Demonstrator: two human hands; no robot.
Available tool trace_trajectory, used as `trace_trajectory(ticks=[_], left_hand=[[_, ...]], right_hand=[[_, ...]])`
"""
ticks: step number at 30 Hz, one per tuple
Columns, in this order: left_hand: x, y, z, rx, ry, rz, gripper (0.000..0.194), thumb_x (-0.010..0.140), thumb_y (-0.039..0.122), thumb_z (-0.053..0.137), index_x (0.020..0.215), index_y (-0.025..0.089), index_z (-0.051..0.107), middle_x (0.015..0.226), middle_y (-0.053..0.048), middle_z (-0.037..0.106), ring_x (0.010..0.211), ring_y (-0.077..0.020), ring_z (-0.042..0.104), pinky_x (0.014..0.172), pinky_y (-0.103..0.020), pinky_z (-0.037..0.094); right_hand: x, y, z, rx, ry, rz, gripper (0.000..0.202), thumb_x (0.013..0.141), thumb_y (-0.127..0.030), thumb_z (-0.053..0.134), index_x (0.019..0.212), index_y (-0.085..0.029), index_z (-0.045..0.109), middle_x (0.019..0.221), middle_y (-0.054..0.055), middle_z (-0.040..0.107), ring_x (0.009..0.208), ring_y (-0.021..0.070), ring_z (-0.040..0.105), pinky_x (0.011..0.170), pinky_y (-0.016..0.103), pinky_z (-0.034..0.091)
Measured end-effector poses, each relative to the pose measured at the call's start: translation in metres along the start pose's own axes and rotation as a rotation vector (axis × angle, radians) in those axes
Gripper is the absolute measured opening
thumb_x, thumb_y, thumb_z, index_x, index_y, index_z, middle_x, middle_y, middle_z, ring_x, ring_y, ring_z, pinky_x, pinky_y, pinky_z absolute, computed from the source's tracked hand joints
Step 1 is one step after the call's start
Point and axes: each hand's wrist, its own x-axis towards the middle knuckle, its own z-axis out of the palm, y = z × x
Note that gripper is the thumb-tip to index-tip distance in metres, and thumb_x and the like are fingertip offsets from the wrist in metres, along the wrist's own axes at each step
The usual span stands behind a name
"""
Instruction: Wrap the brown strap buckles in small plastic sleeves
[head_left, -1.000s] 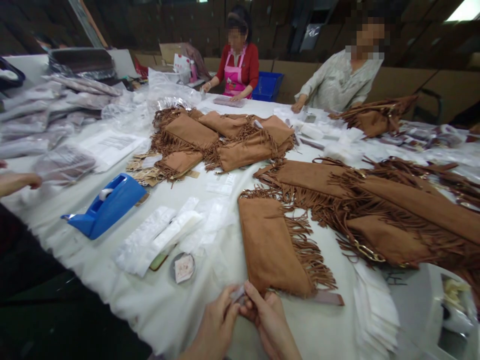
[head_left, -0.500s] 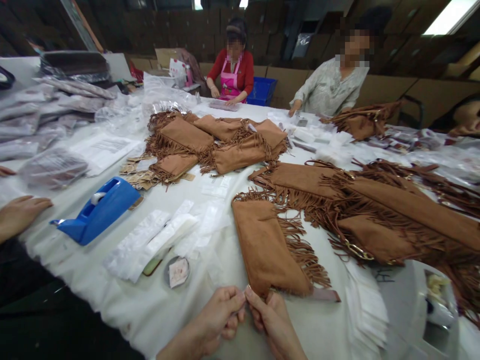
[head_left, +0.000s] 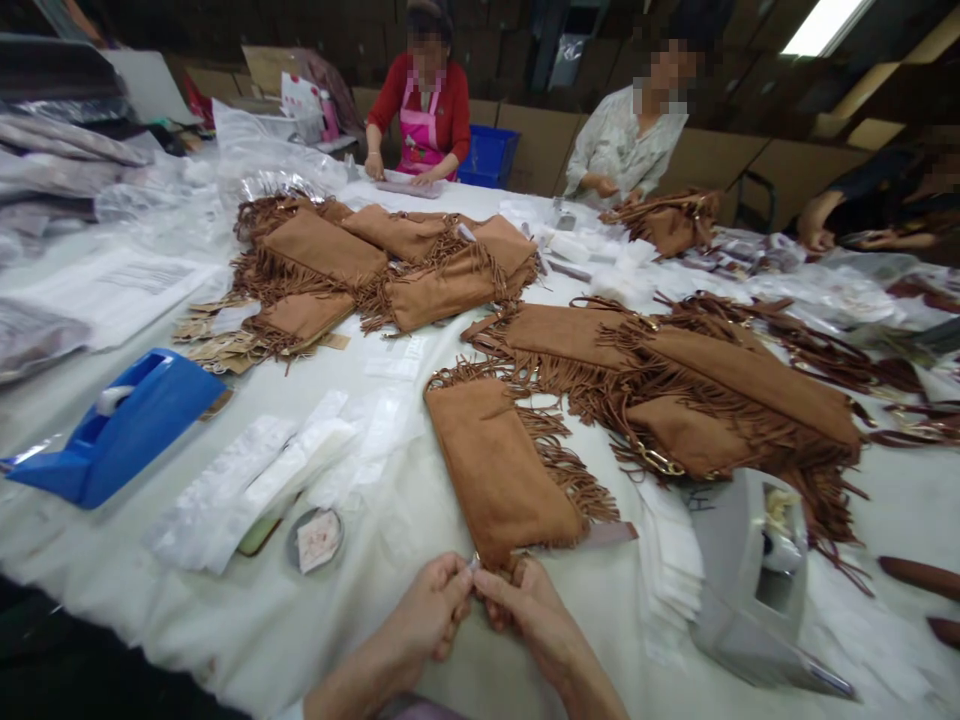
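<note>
A brown suede-like bag point(head_left: 495, 460) with long fringe along its right side lies flat in front of me. At its near corner my left hand point(head_left: 431, 610) is closed in a pinch, fingertips against those of my right hand point(head_left: 529, 605). My right hand is closed too, its thumb and forefinger pressed together. Between the fingertips shows a small pale, shiny bit point(head_left: 473, 563) at the bag's corner; its kind is too small to make out. A greyish-mauve strip point(head_left: 607, 536) sticks out from under the bag's lower right corner.
A blue tape dispenser point(head_left: 124, 425) stands left, a grey one point(head_left: 750, 590) right. White paper strips point(head_left: 247, 475) and a small round dish point(head_left: 315, 540) lie left of the bag. More fringed bags point(head_left: 450, 290) are piled beyond. Several people work across the table.
The view has swung right, so the grey dispenser shows more fully and a neighbour's hand at left is gone. My hands keep pinching at the bag's corner. The pale-shirted person's hands have come together.
</note>
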Motion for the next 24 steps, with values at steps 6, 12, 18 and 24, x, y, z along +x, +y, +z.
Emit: trace_trajectory(ticks=[6,12,18,24], left_hand=[[-0.003,-0.007,0.001,0.058,0.028,0.04,0.053,0.064,0.071,0.058,0.075,0.024,0.037,0.043,0.016,0.024,0.031,-0.0021,0.012,0.034,-0.019,0.002],[-0.002,-0.022,-0.006,0.071,0.002,0.059,0.052,0.064,0.069,0.06,0.08,0.023,0.041,0.046,0.016,0.019,0.035,-0.002,0.008,0.036,-0.016,0.003],[-0.003,-0.01,0.017,0.096,-0.109,0.149,0.052,0.067,0.069,0.057,0.083,0.021,0.045,0.047,0.015,0.018,0.036,-0.0025,0.008,0.036,-0.016,0.002],[-0.002,-0.015,0.012,0.139,-0.072,0.13,0.053,0.064,0.069,0.061,0.075,0.02,0.044,0.049,0.014,0.021,0.039,-0.0019,0.007,0.035,-0.016,0.004]], right_hand=[[-0.011,0.001,0.01,-0.209,0.304,-0.062,0.027,0.064,-0.039,0.071,0.057,-0.016,0.059,0.04,-0.005,0.049,0.038,0.0087,0.039,0.038,0.021,0.026],[-0.091,-0.028,-0.075,-0.382,1.026,-0.292,0.032,0.071,-0.046,0.061,0.073,-0.015,0.071,0.061,0.004,0.067,0.058,0.0186,0.056,0.055,0.027,0.042],[-0.146,-0.038,-0.176,-0.43,1.391,-0.129,0.04,0.065,-0.05,0.061,0.066,-0.012,0.074,0.064,0.01,0.071,0.07,0.0276,0.061,0.064,0.034,0.042],[-0.137,-0.04,-0.187,-0.252,1.29,-0.141,0.035,0.053,-0.044,0.072,0.062,-0.011,0.073,0.054,0.006,0.067,0.059,0.0221,0.058,0.058,0.033,0.043]])
